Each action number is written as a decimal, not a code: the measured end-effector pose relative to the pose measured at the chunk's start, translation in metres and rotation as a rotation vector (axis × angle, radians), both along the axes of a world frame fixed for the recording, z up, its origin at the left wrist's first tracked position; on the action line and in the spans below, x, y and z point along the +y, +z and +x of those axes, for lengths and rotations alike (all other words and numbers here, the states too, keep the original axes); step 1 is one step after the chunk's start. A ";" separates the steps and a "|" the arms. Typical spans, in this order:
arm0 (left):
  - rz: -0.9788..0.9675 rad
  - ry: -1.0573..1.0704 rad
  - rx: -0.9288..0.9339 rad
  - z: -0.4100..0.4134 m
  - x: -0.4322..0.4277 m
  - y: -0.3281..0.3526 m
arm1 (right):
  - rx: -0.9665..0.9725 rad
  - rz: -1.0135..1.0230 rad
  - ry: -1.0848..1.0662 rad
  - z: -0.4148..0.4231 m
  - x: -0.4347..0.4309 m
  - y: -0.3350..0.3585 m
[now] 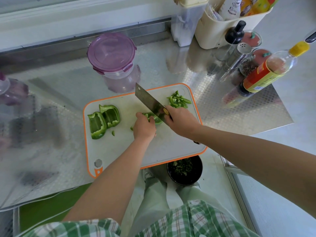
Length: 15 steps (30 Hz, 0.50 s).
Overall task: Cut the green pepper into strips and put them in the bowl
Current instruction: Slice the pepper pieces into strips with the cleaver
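Note:
On a white cutting board [171,144] with an orange rim, my left hand [144,128] holds down a green pepper piece [156,119] with curled fingers. My right hand [181,123] grips the handle of a cleaver [148,100], whose blade rests against that piece right beside my left fingers. Two larger pepper pieces [103,119] lie at the board's left. A pile of cut strips [178,100] sits at the board's far right corner. A dark bowl [185,170] holding chopped greens stands below the board's near edge, on the floor by my feet.
A purple-lidded plastic container [112,60] stands behind the board, another [10,89] at the far left. Sauce bottles, a pepper shaker and spice jars [253,65] crowd the right of the steel counter. A cream utensil holder [227,23] stands at the back right.

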<state>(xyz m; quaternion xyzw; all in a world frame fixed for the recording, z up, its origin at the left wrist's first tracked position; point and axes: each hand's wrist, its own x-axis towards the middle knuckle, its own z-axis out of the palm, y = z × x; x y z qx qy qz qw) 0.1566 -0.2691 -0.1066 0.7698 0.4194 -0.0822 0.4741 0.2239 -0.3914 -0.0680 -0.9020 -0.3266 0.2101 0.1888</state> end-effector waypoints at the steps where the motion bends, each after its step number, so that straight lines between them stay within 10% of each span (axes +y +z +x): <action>1: 0.010 -0.003 0.000 0.000 0.000 0.000 | -0.009 -0.009 0.001 -0.001 0.000 -0.001; 15: 0.027 0.000 -0.016 -0.002 -0.001 0.002 | -0.133 -0.142 0.011 -0.013 0.005 -0.018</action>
